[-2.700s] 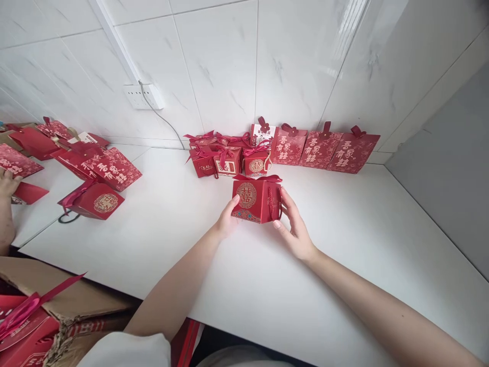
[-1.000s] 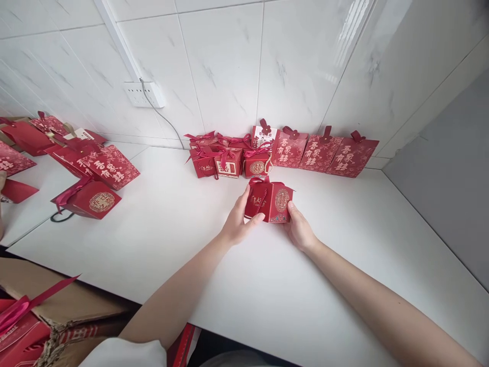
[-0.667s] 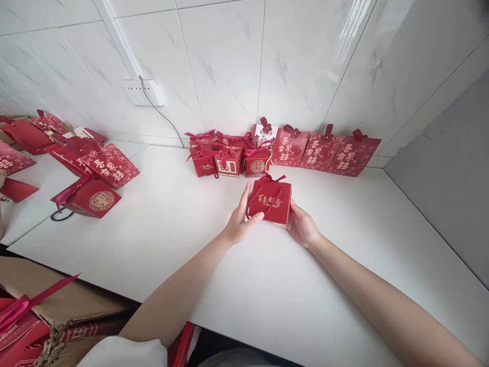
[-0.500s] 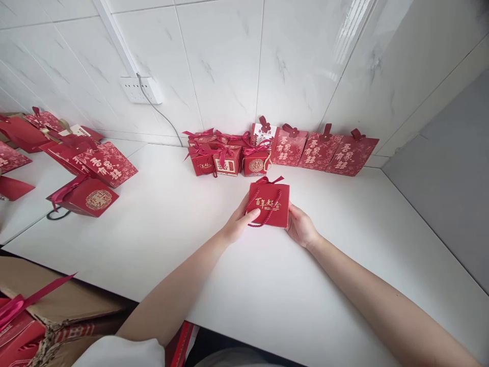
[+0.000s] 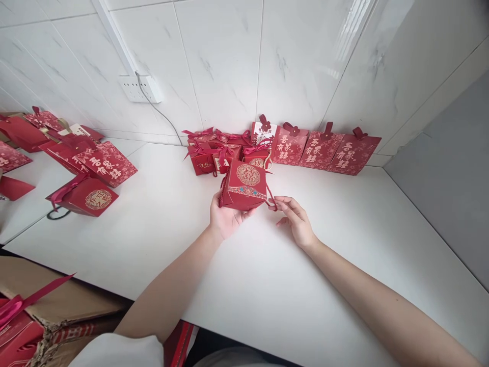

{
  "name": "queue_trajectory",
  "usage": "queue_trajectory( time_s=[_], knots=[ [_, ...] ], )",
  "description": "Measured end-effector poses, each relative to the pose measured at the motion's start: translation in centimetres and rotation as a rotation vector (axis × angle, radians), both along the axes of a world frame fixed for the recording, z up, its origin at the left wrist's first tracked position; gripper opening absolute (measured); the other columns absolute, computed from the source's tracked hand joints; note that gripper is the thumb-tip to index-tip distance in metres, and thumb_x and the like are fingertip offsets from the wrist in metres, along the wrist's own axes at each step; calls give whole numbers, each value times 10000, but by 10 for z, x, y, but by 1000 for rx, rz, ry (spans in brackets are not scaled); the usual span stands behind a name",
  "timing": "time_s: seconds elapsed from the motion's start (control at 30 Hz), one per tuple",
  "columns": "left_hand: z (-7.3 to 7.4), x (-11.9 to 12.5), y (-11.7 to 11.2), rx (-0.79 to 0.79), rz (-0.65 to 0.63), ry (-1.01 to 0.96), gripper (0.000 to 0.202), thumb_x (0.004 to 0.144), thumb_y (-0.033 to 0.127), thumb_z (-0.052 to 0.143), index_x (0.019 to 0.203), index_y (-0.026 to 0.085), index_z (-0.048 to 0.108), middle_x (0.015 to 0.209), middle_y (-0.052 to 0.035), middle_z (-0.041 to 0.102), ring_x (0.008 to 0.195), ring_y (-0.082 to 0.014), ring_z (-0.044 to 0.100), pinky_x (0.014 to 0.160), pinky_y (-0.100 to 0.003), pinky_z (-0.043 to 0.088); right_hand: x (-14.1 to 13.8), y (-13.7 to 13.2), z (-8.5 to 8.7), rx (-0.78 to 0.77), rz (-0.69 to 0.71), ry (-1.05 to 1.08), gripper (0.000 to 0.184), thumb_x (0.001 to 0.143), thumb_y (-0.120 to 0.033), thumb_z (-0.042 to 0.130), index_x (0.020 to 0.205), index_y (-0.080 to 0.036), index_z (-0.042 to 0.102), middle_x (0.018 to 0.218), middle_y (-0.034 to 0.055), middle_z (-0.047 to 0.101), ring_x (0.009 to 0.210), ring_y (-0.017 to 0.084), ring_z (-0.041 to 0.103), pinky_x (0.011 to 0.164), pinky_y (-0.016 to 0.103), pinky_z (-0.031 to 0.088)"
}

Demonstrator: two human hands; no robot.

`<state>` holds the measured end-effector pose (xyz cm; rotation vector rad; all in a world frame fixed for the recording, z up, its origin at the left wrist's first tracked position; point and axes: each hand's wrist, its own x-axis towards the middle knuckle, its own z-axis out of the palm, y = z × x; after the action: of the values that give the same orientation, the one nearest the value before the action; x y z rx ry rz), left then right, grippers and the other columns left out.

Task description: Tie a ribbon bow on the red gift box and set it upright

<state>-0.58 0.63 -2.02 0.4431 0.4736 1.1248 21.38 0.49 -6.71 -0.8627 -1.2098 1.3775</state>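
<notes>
box: small red card gift box (image 5: 244,186), cube shape, gold round emblem face toward camera, tilted, lifted off white tabletop (image 5: 344,244)
left hand (image 5: 225,219): cups box from below, fingers closed on it
right hand (image 5: 296,221): loose, fingertips pinching red cord handle (image 5: 270,199)
around: tied ribbon boxes (image 5: 214,155) just behind; flat red bags (image 5: 324,150) leaning on tiled wall (image 5: 229,56)

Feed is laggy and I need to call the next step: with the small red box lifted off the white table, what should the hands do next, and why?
Probably set the small red cardboard gift box down by the row of red boxes at the wall. The left hand holds it tilted above the white table; the right hand only pinches its red cord handle, so release that first.
</notes>
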Motion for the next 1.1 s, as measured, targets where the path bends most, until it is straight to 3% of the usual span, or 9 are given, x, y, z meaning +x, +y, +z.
queue_trajectory(
  time_s=[0.33,0.6,0.67,0.73,0.83,0.9,0.97,1.1],
  knots=[
    [9,10,-10,-91,-82,-74,768,867,596,389,1436,81,413,1332,-222,577,1218,-361,588,847,-364,587,-1,0,-3,40,36,-45,314,920,-451,606,1149,-242,561,1018,67,662,842,187,633,534,254,515],
    [4,10,-9,-51,-90,-20,753,871,609,359,1389,75,475,1309,-215,597,1168,-341,620,872,-361,566,-1,1,-7,71,33,-87,329,934,-483,577,1159,-247,539,1006,65,662,863,200,631,550,270,510],
    [3,11,-8,-28,-80,52,743,861,624,363,1349,87,522,1297,-207,608,1104,-338,648,840,-374,566,0,1,-7,117,-21,-147,324,944,-486,557,1159,-245,540,1075,83,649,978,225,620,622,301,532],
    [1,12,-7,-1,-67,144,727,853,639,373,1317,112,559,1295,-197,616,1034,-327,668,801,-393,566,0,-1,-6,229,-158,-251,339,950,-478,544,1199,-248,532,1223,103,594,1143,253,564,792,376,547],
    [0,17,-9,32,-63,255,658,866,626,403,1316,176,568,1339,-161,600,1053,-311,656,806,-423,564,1,-7,-1,481,-347,-432,522,925,-457,589,1383,-273,421,1475,117,414,1364,299,394,1047,513,431],
    [-1,20,-11,36,-81,307,609,880,611,425,1312,207,570,1353,-137,596,1090,-307,645,838,-441,561,1,-10,3,624,-354,-530,719,881,-446,662,1486,-283,309,1549,118,331,1426,322,316,1128,558,340],
    [-2,23,-14,32,-106,344,583,887,612,434,1300,225,574,1345,-125,605,1094,-306,648,870,-462,556,-1,-11,6,689,-311,-584,851,836,-439,727,1527,-277,258,1560,122,329,1423,332,333,1157,557,312],
    [-5,26,-16,45,-159,401,609,886,661,427,1335,264,537,1362,-107,597,1084,-294,661,894,-467,552,-3,-10,5,664,-291,-577,874,801,-432,772,1518,-264,301,1523,129,397,1375,327,418,1142,533,365]
  ],
)
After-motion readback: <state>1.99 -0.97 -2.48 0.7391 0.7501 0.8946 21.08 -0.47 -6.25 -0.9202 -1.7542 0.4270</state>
